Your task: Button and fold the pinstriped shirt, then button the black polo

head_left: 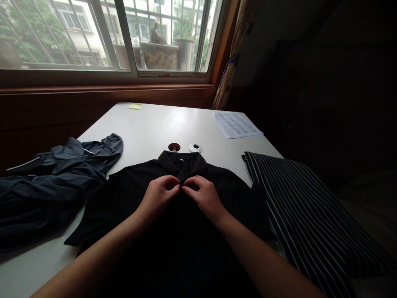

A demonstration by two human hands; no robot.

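Note:
A black polo shirt (130, 182) lies spread front side up on the white table, its collar (169, 162) pointing away from me. My left hand (159, 192) pinches the front opening just below the collar from the left. From the right, my right hand (203, 194) pinches the other edge of the same opening, the fingertips of both hands nearly meeting. One small button (180, 172) shows above the fingers. Whatever lies between the fingertips is hidden. The lower part of the shirt is too dark to make out.
A crumpled dark grey garment (71, 165) lies on the left of the white table (149, 128), and a striped black garment (304, 198) on the right. Beyond are a round hole (174, 147), a white ring cap (195, 147), printed papers (237, 124) and a yellow note (135, 106).

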